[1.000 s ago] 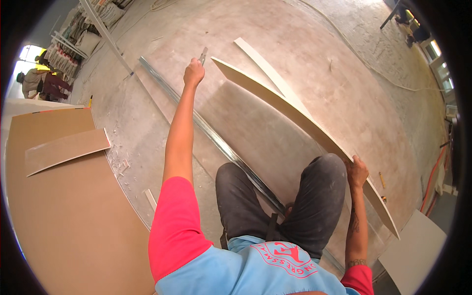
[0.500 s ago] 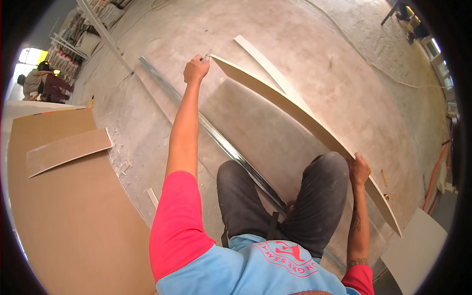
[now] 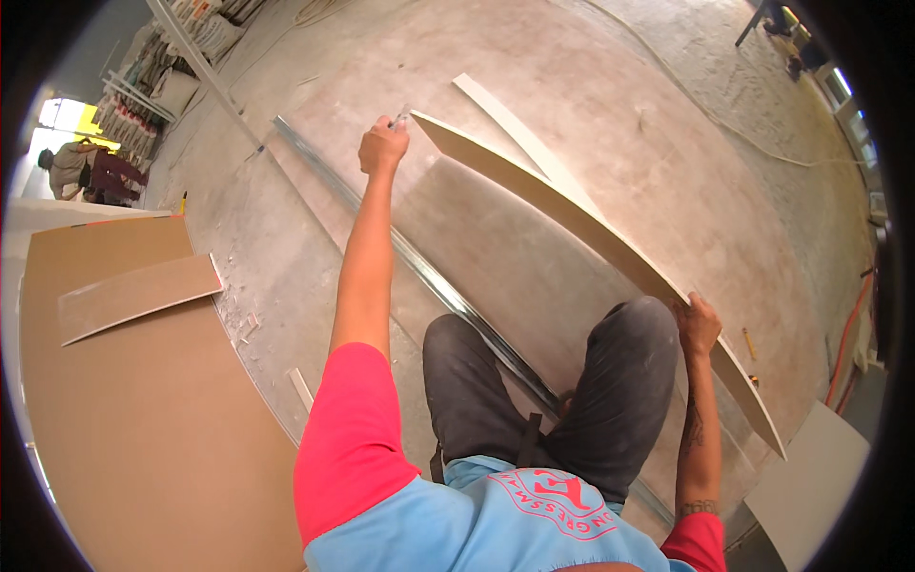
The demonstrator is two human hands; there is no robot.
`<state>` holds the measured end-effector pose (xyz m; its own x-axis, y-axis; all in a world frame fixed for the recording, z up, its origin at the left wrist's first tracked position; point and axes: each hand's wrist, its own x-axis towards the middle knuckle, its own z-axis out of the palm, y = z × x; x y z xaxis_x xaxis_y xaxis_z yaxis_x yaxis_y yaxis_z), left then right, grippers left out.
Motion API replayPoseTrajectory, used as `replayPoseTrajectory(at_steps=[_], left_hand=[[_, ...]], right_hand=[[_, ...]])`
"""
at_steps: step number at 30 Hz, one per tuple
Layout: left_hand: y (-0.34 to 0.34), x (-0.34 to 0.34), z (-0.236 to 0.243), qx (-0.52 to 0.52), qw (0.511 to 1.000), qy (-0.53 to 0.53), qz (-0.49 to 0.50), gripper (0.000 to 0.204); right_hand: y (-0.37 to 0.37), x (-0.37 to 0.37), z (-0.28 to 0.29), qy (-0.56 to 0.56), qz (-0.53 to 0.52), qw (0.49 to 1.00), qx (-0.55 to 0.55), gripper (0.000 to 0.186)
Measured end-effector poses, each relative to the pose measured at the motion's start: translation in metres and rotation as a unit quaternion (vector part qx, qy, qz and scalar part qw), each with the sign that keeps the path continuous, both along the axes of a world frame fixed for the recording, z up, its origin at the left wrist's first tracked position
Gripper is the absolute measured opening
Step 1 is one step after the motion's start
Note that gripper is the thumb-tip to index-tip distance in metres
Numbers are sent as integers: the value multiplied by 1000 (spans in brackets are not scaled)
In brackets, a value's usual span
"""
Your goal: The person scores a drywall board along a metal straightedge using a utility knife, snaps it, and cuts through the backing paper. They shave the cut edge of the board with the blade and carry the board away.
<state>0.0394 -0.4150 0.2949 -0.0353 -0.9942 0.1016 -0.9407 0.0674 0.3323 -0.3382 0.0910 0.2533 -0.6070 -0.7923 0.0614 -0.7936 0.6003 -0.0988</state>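
Observation:
A long strip of plasterboard (image 3: 558, 205) stands on its edge, slanting from the upper middle down to the right, past my right knee. My right hand (image 3: 699, 326) is closed round its upper edge near the lower end. At the far end, my left hand (image 3: 383, 146) is stretched out with its fingers closed on a slim grey tool, apparently a utility knife (image 3: 400, 117). The knife's tip is close beside the strip's far corner; whether they touch I cannot tell. Below my left arm, a shiny metal channel (image 3: 429, 268) lies on the floor and runs between my legs.
Another pale strip (image 3: 505, 121) lies beyond the board. At left, a large brown board (image 3: 143, 400) carries a short offcut (image 3: 143, 294), with crumbs beside it. A yellow-handled tool (image 3: 750, 343) lies at right. Stacked sacks (image 3: 176, 91) and a bent-over person (image 3: 91, 170) are far left.
My left hand with the knife has dropped slightly back from the strip's far corner. My right hand keeps its grip. The distant person has bent lower, and the whole view has shifted a little.

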Motion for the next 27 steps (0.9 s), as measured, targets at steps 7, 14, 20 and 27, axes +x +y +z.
replayPoseTrajectory(at_steps=[7, 14, 20, 27], left_hand=[[-9, 5, -3, 12, 1000, -27, 0, 35], [18, -11, -18, 10, 998, -3, -66, 35], [0, 3, -3, 2, 1000, 14, -27, 34], [54, -27, -19, -3, 995, 17, -95, 38]], right_hand=[[-1, 2, 2, -3, -9, 1000, 5, 31], [1, 0, 2, -1, -10, 1000, -4, 32], [1, 0, -1, 1, 11, 1000, -14, 32], [0, 1, 5, -5, -3, 1000, 0, 31]])
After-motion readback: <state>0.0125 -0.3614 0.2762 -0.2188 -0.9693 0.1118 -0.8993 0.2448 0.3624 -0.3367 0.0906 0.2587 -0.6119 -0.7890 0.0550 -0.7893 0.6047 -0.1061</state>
